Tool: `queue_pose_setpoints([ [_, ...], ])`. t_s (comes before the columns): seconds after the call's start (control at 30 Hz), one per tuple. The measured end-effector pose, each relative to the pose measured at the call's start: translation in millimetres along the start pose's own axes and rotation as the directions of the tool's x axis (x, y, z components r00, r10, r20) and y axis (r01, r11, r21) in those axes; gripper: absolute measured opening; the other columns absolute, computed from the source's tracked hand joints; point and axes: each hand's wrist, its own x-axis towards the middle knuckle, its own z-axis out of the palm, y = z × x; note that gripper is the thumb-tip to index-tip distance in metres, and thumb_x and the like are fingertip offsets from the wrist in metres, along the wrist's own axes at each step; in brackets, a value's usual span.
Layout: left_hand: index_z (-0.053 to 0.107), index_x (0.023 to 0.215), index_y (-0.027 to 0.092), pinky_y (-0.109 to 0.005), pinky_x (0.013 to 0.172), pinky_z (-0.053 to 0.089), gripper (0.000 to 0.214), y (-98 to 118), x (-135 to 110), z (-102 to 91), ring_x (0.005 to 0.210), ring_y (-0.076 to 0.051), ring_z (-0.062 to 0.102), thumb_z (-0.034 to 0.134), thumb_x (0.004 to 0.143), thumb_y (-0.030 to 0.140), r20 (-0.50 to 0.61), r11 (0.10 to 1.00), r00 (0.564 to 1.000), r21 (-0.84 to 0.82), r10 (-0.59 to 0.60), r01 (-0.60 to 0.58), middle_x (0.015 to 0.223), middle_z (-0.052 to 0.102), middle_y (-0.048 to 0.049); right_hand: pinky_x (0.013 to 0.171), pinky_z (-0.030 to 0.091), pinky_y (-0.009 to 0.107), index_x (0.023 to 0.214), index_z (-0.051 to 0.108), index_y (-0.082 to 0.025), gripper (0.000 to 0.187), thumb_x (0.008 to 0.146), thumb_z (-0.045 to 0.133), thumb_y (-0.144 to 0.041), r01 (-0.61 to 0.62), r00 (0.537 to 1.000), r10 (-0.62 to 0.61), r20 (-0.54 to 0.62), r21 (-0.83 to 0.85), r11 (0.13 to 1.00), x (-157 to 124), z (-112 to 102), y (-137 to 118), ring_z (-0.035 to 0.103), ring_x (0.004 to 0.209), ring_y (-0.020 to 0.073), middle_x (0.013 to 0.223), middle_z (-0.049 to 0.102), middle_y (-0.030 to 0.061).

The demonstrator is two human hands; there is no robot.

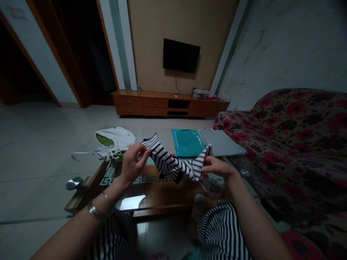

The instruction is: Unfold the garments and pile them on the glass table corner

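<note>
A black-and-white striped garment (170, 162) stretches between my hands, held up above a wood-and-glass coffee table (151, 198). My left hand (132, 162) pinches its left part between thumb and fingers. My right hand (217, 167) grips the opposite end, where a striped corner stands up. Beyond the hands, a folded teal garment (187, 143) lies next to a folded grey garment (219, 142). A crumpled white garment with green lining (115, 139) lies further left, with a white string trailing from it.
A floral red sofa (287, 151) runs along the right side. A clear plastic bag (214, 184) sits on the table near my right hand. A small round disc (73, 183) lies on the tiled floor at left. A wooden TV cabinet (169, 103) stands against the far wall.
</note>
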Motion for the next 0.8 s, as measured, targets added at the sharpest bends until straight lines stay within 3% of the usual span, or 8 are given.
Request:
queue_pose_setpoints([
  [0.1, 0.049, 0.068, 0.017, -0.023, 0.059, 0.035, 0.030, -8.1, -2.3, -0.8, 0.058, -0.011, 0.045, 0.044, 0.090, 0.037, 0.043, 0.995, 0.994, 0.018, -0.103, 0.102, 0.061, 0.048, 0.0024, 0.058, 0.047, 0.022, 0.095, 0.063, -0.011, 0.032, 0.072, 0.070, -0.032, -0.173, 0.911, 0.204, 0.358, -0.119, 0.978, -2.9, 7.9, 0.4, 0.063, 0.067, 0.0125, 0.085, 0.070, 0.0073],
  [0.23, 0.055, 0.073, 0.016, -0.024, 0.063, 0.037, 0.029, -36.6, -5.1, 13.4, 0.066, -0.013, 0.049, 0.042, 0.090, 0.036, 0.297, 0.985, 0.946, 0.143, -0.133, 0.094, 0.070, 0.053, -0.0007, 0.056, 0.045, 0.019, 0.098, 0.060, -0.014, 0.031, 0.079, 0.063, -0.038, -0.063, 0.998, 0.064, 0.025, -0.057, 0.996, 15.0, 7.4, 7.2, 0.059, 0.062, 0.0080, 0.083, 0.067, 0.0043],
  [0.3, 0.061, 0.084, 0.016, -0.026, 0.073, 0.040, 0.022, -55.9, -11.9, 26.6, 0.081, -0.016, 0.053, 0.048, 0.086, 0.033, 0.505, 0.980, 0.851, 0.194, -0.144, 0.051, 0.086, 0.058, -0.0049, 0.056, 0.044, 0.019, 0.097, 0.060, -0.014, 0.029, 0.082, 0.060, -0.038, -0.067, 0.983, 0.045, -0.178, -0.118, 0.991, 33.1, 7.4, 17.4, 0.058, 0.062, 0.0078, 0.079, 0.066, 0.0034],
  [0.37, 0.063, 0.098, 0.015, -0.029, 0.082, 0.042, 0.024, -74.2, -23.4, 40.9, 0.093, -0.020, 0.055, 0.054, 0.082, 0.031, 0.683, 0.965, 0.697, 0.256, -0.218, 0.051, 0.099, 0.058, -0.0088, 0.057, 0.043, 0.019, 0.093, 0.062, -0.013, 0.022, 0.082, 0.058, -0.032, -0.179, 0.949, 0.080, -0.306, -0.309, 0.934, 54.4, 10.5, 33.2, 0.058, 0.064, 0.0093, 0.077, 0.066, 0.0033],
  [0.43, 0.062, 0.108, 0.015, -0.031, 0.084, 0.043, 0.034, -88.9, -37.0, 53.7, 0.096, -0.023, 0.056, 0.060, 0.077, 0.028, 0.777, 0.946, 0.554, 0.316, -0.299, 0.067, 0.104, 0.058, -0.0114, 0.060, 0.042, 0.021, 0.088, 0.064, -0.014, 0.014, 0.079, 0.059, -0.024, -0.319, 0.911, 0.114, -0.396, -0.505, 0.802, 75.3, 16.9, 52.0, 0.059, 0.069, 0.0116, 0.079, 0.067, 0.0038],
  [0.5, 0.063, 0.110, 0.015, -0.032, 0.083, 0.044, 0.038, -99.3, -49.3, 63.9, 0.093, -0.024, 0.057, 0.062, 0.072, 0.025, 0.816, 0.940, 0.482, 0.338, -0.320, 0.052, 0.105, 0.059, -0.0118, 0.064, 0.042, 0.023, 0.085, 0.065, -0.014, 0.012, 0.074, 0.063, -0.019, -0.411, 0.876, 0.120, -0.468, -0.593, 0.692, 93.3, 24.9, 69.7, 0.060, 0.077, 0.0151, 0.084, 0.067, 0.0055],
  [0.7, 0.065, 0.102, 0.015, -0.033, 0.079, 0.044, 0.034, -105.6, -61.9, 82.3, 0.087, -0.024, 0.058, 0.063, 0.071, 0.026, 0.807, 0.953, 0.519, 0.297, -0.283, 0.060, 0.101, 0.063, -0.0130, 0.067, 0.038, 0.025, 0.080, 0.061, -0.014, 0.012, 0.071, 0.066, -0.021, -0.460, 0.825, 0.056, -0.562, -0.611, 0.644, 129.8, 49.9, 82.0, 0.056, 0.081, 0.0175, 0.084, 0.064, 0.0059],
  [0.8, 0.057, 0.115, 0.013, -0.031, 0.075, 0.045, 0.045, -93.5, -56.7, 87.3, 0.082, -0.022, 0.059, 0.061, 0.073, 0.029, 0.781, 0.968, 0.572, 0.189, -0.251, 0.167, 0.094, 0.065, -0.0101, 0.065, 0.037, 0.022, 0.079, 0.060, -0.016, 0.014, 0.075, 0.063, -0.029, -0.288, 0.887, -0.034, -0.461, -0.609, 0.739, 137.7, 65.5, 64.0, 0.053, 0.074, 0.0127, 0.078, 0.060, 0.0005],
])
